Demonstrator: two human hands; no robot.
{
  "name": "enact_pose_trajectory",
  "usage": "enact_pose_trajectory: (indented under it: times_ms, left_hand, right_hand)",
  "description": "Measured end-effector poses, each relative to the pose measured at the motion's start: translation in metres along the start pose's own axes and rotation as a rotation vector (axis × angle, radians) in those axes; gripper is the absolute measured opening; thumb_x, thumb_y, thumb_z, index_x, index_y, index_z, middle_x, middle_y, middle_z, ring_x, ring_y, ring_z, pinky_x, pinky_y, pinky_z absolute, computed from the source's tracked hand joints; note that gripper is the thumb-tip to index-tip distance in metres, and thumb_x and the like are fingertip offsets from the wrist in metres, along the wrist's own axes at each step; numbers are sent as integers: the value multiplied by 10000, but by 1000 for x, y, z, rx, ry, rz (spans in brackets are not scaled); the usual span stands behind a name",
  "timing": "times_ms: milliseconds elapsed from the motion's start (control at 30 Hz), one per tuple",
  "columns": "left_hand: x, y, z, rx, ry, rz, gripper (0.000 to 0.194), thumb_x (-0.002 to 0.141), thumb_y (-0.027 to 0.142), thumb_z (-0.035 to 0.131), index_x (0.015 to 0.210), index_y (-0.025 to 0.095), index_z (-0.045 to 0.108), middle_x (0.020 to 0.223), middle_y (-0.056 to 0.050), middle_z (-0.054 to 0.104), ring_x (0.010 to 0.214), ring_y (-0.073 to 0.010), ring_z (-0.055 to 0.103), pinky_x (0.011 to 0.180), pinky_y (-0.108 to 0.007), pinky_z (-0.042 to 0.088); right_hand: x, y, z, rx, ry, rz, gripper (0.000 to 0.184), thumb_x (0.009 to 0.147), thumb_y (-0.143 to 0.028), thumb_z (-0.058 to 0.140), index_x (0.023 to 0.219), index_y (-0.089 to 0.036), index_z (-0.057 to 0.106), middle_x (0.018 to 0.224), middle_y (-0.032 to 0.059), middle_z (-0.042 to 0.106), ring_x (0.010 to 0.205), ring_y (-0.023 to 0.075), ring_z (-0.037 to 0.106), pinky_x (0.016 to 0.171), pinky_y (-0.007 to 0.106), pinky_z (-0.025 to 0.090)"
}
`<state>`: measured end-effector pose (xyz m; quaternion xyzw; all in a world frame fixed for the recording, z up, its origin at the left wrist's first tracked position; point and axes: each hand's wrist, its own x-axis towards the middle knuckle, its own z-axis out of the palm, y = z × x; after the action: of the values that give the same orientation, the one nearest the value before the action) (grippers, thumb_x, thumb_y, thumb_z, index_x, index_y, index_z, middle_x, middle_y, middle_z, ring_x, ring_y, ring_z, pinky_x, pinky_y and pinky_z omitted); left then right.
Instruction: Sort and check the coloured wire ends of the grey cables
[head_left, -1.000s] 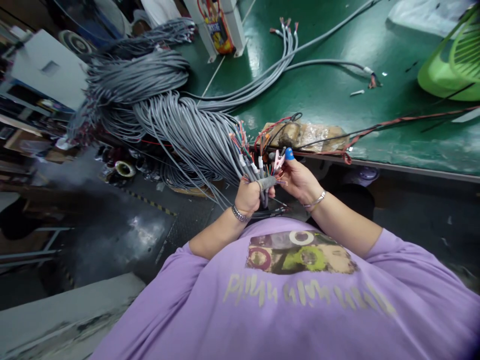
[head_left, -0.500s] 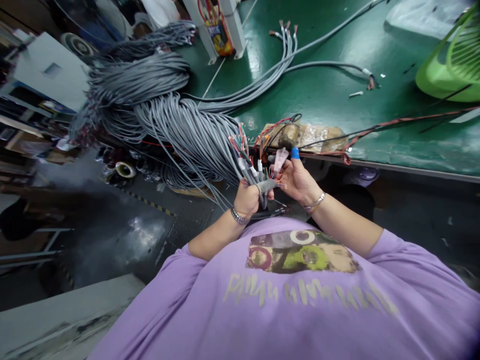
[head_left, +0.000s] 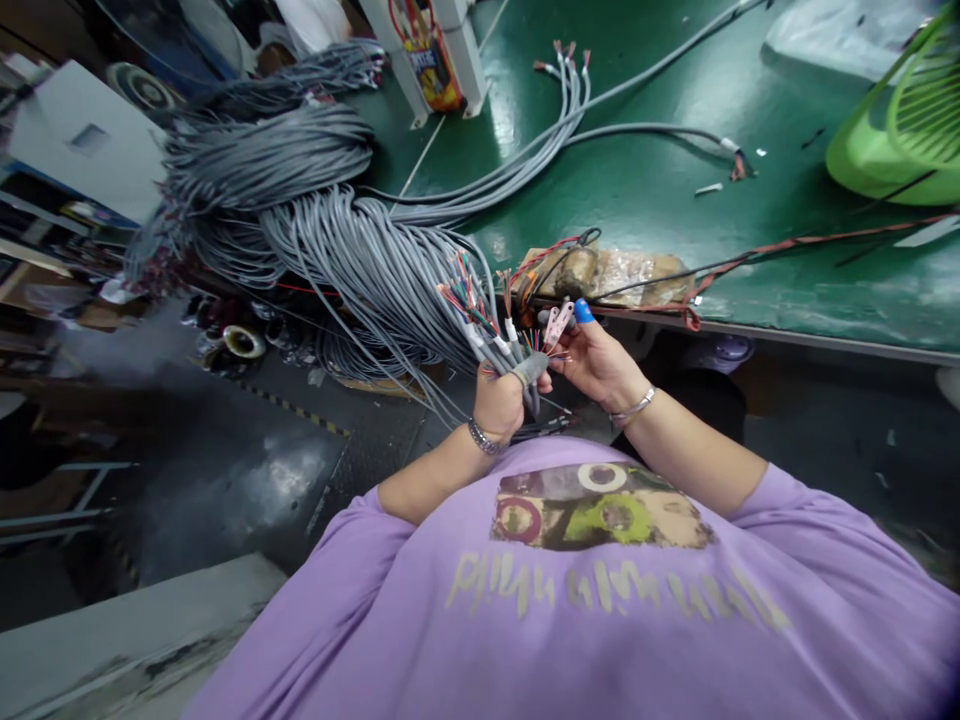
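My left hand (head_left: 501, 403) is wrapped round a bunch of grey multi-core cables (head_left: 480, 345) near their stripped ends. Thin coloured wires (head_left: 466, 290) fan out above the fist, with white bands at the sheath ends. A grey sleeve-like cover (head_left: 531, 368) lies across the cables at the thumb. Close on the right, my right hand (head_left: 600, 362) has a blue cover on one fingertip and pinches a small pale-pink piece with dark spots (head_left: 559, 322); its kind is unclear. Short coloured wires (head_left: 534, 342) stick up between the two hands.
Thick coils of grey cable (head_left: 360, 235) hang over the edge of the green table (head_left: 652, 190). A taped brown block (head_left: 637, 272) lies at that edge, beside black and red cords. A lime-green basket (head_left: 892, 140) stands at the right. Loose cable ends (head_left: 574, 75) lie farther back.
The pale-pink piece, blurred before, shows clearly and has turned slightly in my right hand. The coloured wire ends above my left hand have swung left and spread. Both hands stay close together.
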<state>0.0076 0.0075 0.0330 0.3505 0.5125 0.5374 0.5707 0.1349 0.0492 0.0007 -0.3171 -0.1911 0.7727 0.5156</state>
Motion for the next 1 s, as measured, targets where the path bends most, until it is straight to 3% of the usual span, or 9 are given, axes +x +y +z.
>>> enact_pose_trajectory:
  times_ms: [200, 433, 700, 900, 1000]
  left_hand:
    - [4, -4, 1, 50, -1, 4, 390, 566, 439, 873, 584, 171, 589, 484, 23, 588, 463, -130, 609, 507, -263, 540]
    - [3, -6, 0, 40, -24, 0, 381, 549, 390, 890, 587, 170, 581, 485, 39, 598, 421, -103, 580, 462, -223, 510]
    - [-4, 0, -6, -14, -14, 8, 360, 553, 397, 876, 578, 164, 603, 479, 28, 596, 412, -94, 559, 446, -221, 493]
    - [-3, 3, -3, -51, 43, 19, 374, 533, 394, 877, 601, 164, 591, 483, 38, 583, 420, -85, 550, 453, -217, 496]
    - [0, 3, 0, -54, 46, 23, 397, 537, 406, 881, 600, 166, 571, 480, 42, 573, 416, -89, 551, 452, -226, 502]
  right_hand:
    - [3, -1, 4, -14, -22, -1, 495, 780, -701, 722, 794, -215, 631, 631, -27, 615, 520, 116, 492, 514, 278, 409]
    - [6, 4, 1, 47, -61, -33, 479, 801, -687, 714, 867, -215, 664, 654, -34, 639, 557, 109, 541, 534, 257, 433]
    - [0, -1, -4, 19, -85, 112, 624, 793, -821, 589, 851, -204, 666, 751, 23, 701, 579, 120, 589, 523, 242, 477]
    - [2, -9, 2, -39, -2, 44, 420, 774, -577, 795, 831, -187, 651, 646, -35, 611, 514, 72, 495, 483, 193, 432]
    - [2, -3, 0, -80, 31, -63, 436, 752, -585, 805, 804, -185, 641, 647, -40, 592, 522, 64, 477, 491, 193, 417]
